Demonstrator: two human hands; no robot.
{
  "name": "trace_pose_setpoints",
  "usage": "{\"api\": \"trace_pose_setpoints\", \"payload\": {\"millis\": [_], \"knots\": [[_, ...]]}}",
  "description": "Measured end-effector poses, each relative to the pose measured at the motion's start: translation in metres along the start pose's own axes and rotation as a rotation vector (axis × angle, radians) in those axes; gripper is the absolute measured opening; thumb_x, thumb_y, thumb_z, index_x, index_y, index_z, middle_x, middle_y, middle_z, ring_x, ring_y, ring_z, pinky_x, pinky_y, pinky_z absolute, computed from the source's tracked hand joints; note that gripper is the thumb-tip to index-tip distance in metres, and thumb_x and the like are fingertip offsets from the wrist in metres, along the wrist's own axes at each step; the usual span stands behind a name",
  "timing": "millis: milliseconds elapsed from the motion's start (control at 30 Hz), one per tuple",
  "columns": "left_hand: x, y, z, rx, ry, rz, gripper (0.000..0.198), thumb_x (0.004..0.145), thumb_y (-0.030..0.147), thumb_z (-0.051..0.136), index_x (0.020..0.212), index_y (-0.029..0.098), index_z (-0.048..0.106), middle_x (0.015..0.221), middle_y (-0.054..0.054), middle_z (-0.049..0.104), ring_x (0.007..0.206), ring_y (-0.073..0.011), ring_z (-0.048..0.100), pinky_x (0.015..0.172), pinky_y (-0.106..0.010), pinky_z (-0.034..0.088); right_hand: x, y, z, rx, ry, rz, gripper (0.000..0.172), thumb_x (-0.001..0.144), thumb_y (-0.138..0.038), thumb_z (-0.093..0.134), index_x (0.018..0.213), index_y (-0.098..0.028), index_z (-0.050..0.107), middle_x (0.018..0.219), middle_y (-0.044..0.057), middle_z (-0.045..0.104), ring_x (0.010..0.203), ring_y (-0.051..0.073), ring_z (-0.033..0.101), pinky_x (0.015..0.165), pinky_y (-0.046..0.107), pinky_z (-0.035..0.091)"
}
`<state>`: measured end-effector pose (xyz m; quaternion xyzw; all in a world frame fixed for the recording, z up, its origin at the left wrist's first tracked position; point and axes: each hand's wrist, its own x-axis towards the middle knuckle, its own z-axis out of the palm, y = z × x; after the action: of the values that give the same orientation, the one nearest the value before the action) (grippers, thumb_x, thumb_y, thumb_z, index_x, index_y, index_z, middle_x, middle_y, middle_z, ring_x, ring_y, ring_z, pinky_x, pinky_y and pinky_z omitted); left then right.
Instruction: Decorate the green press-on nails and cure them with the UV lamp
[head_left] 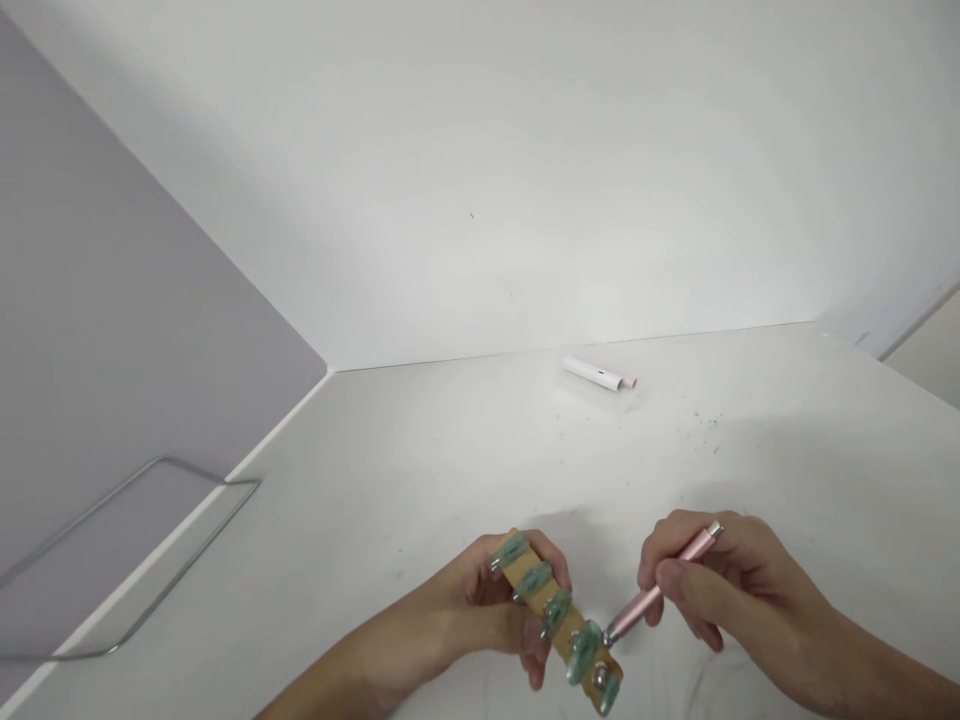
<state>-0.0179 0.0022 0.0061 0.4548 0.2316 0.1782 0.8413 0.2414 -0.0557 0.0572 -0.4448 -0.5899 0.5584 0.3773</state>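
From my remote seat, I see the left hand [487,618] gripping a wooden strip [568,628] well forward of the worktop's [420,440] back edge, seemingly to expose its green pieces [583,654]. The right hand [724,580] pinches a pink pen [637,608], probably for fine control.

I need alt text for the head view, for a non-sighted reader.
A person's left hand holds a tan strip bearing glossy teal pieces, while the right hand holds a pink pen-shaped tool, its metal tip at or very near one piece. Beyond the hands, a slim white object lies on a white table.
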Motion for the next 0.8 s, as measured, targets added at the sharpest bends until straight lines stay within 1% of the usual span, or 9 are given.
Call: {"api": "trace_pose_setpoints", "payload": {"millis": [67,367,567,667,800], "knots": [[0.000,0.001,0.000,0.005,0.007,-0.006,0.027,0.081,0.025,0.083,0.101,0.013,0.068,0.079,-0.008,0.069,0.069,-0.0177,0.066,0.067,-0.029,0.056,0.000,-0.002,0.001,-0.014,0.009,-0.015,0.021,0.094,-0.030,0.059,0.078,-0.020,0.069,0.064,-0.001,0.063,0.049,0.010,0.039,0.046,0.024,0.030],[0.002,0.002,0.002,-0.007,0.004,-0.006,0.026,0.081,0.025,0.082,0.100,0.013,0.069,0.079,-0.008,0.069,0.069,-0.0180,0.066,0.067,-0.028,0.055,0.001,-0.006,0.000,0.004,-0.046,-0.005,0.019,0.094,-0.027,0.058,0.080,-0.018,0.068,0.071,0.003,0.069,0.050,0.010,0.041,0.047,0.023,0.035],[0.001,-0.001,0.000,0.005,0.020,-0.018,0.027,0.081,0.024,0.083,0.100,0.013,0.068,0.078,-0.008,0.069,0.069,-0.0185,0.066,0.068,-0.029,0.055,0.000,0.000,-0.001,0.025,-0.019,0.000,0.022,0.094,-0.031,0.059,0.079,-0.018,0.067,0.065,0.000,0.063,0.049,0.009,0.038,0.046,0.023,0.030],[0.000,-0.003,0.001,-0.006,0.009,-0.009,0.027,0.081,0.024,0.084,0.101,0.013,0.068,0.078,-0.007,0.069,0.069,-0.0175,0.065,0.068,-0.029,0.055,0.000,0.005,-0.001,0.044,-0.010,0.032,0.025,0.096,-0.035,0.058,0.080,-0.018,0.067,0.067,0.001,0.063,0.048,0.009,0.039,0.046,0.024,0.031],[0.001,-0.005,0.001,-0.001,0.002,0.005,0.027,0.082,0.024,0.084,0.100,0.013,0.068,0.077,-0.007,0.069,0.068,-0.0166,0.066,0.067,-0.027,0.055,0.002,0.002,-0.001,0.025,-0.023,0.063,0.025,0.095,-0.035,0.058,0.078,-0.018,0.067,0.062,-0.002,0.057,0.049,0.010,0.037,0.046,0.024,0.029]]}}
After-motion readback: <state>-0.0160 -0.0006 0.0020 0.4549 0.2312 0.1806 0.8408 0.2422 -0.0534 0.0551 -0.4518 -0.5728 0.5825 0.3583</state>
